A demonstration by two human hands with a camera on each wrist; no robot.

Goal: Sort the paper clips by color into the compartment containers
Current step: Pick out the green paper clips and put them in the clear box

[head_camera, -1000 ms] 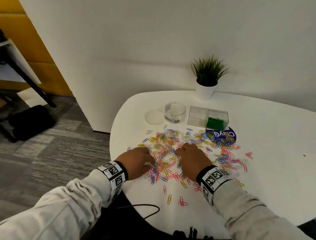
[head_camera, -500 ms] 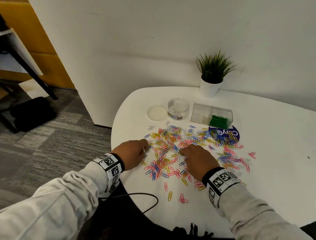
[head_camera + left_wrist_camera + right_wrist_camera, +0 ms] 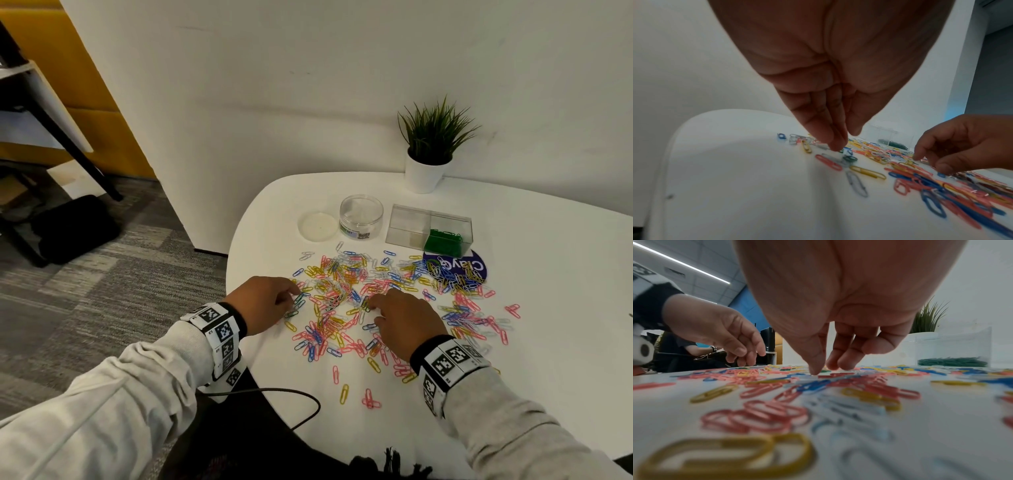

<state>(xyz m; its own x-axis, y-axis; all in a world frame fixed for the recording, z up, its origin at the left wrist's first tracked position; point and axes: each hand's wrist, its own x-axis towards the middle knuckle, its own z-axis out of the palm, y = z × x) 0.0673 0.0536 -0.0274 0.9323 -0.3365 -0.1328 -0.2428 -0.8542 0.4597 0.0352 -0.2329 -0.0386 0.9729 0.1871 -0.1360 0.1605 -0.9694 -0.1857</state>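
At the desk's (image 3: 548, 308) left edge the left hand (image 3: 265, 301) reaches into the scatter of paper clips (image 3: 342, 301), its fingers (image 3: 830, 139) drawn together with the tips pressed down on a dark green clip; whether it is truly pinched or only being dragged, I cannot tell. Green seems the colour being hunted, since it is the only one already boxed. Just right of it, in the middle of the spread, the right hand (image 3: 406, 320) comes down with its fingers (image 3: 816, 363) curled and bunched, tips touching the desk at another green clip (image 3: 825, 371), probably to slide it free of the pink and blue ones around it. The clips lie loose across the desk's near and middle part, most still unsorted. Toward the far edge sit a round lid (image 3: 318, 226), a clear round tub (image 3: 361, 216), then the clear compartment container (image 3: 430, 230) with green clips (image 3: 443, 242) heaped in its right front cell, kept close so each drop is short. A potted plant (image 3: 428, 150) stands behind it.
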